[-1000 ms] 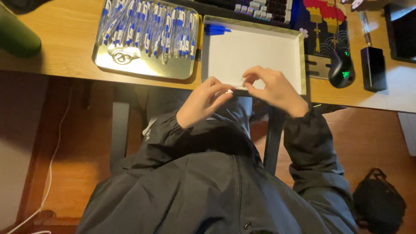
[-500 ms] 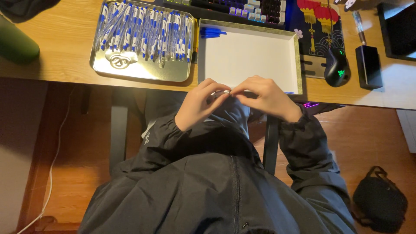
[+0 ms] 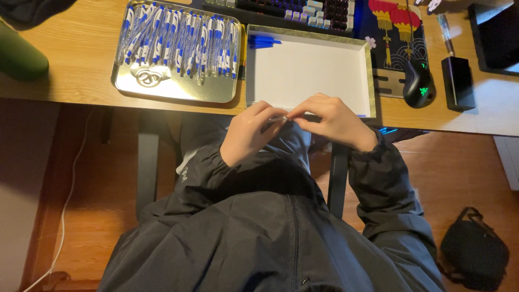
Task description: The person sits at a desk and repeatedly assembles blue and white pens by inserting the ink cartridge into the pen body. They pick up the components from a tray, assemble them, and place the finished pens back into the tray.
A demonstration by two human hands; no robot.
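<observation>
Small pen part (image 3: pixel 282 117) pinched between both hands (image 3: pixel 292 127).

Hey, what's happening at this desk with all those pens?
A person seated at a wooden desk holds a small thin pen part between the left hand and right hand, at the near edge of a white shallow tray. A silver metal tray of blue-and-white pens sits to the left. A few blue caps lie in the white tray's corner.
</observation>
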